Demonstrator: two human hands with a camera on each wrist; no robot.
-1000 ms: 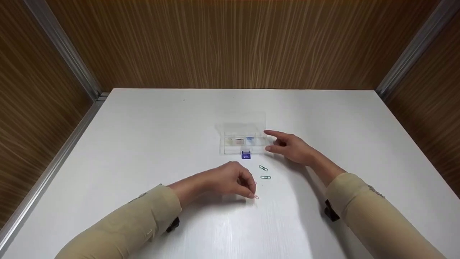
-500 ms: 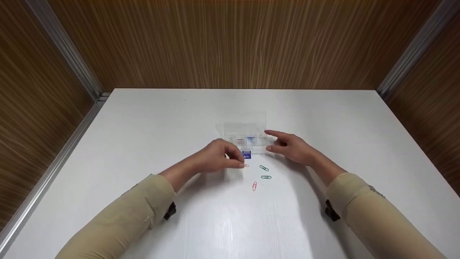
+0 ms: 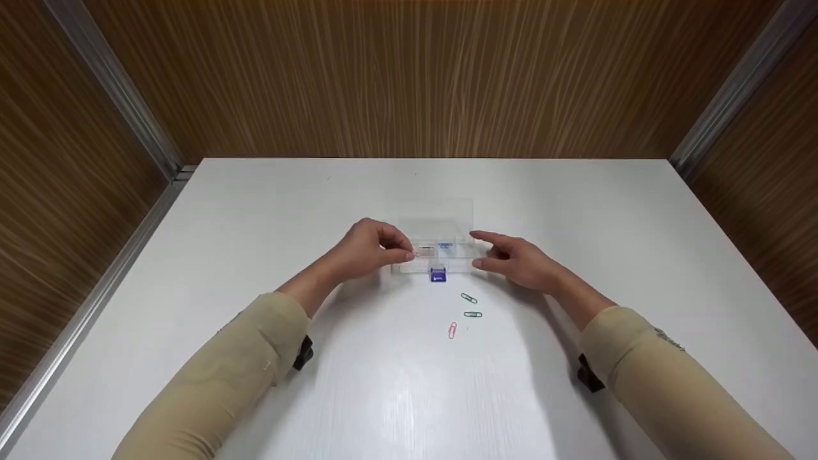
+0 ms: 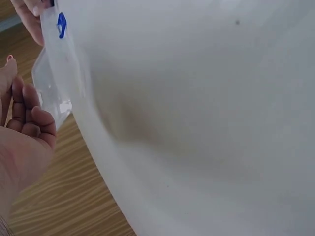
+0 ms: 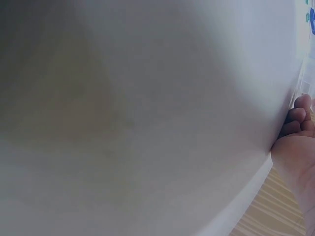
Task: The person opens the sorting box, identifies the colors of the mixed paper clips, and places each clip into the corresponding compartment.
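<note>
The left hand (image 3: 367, 252) is at the left end of the clear box (image 3: 436, 252), with its fingers curled and its fingertips pinched together just over the left part of the box. It looks like it pinches a small clip, but the clip is too tiny to see for sure. The box lies long ways from left to right, with its lid open toward the back, and a little blue clasp (image 3: 438, 275) sticks out at the front. The right hand (image 3: 514, 259) holds the right end of the box between thumb and pointing finger. Nearer to the person, on the white table (image 3: 255, 211), lie two green paper clips (image 3: 469, 298) and one pink paper clip (image 3: 452, 329), all well apart from both hands. The left hand is the one nearer to the box's left parts. Half a second ago the left hand was lower, in front of the box by the clasp; now it has gone up to the box. The right hand has not moved.
</note>
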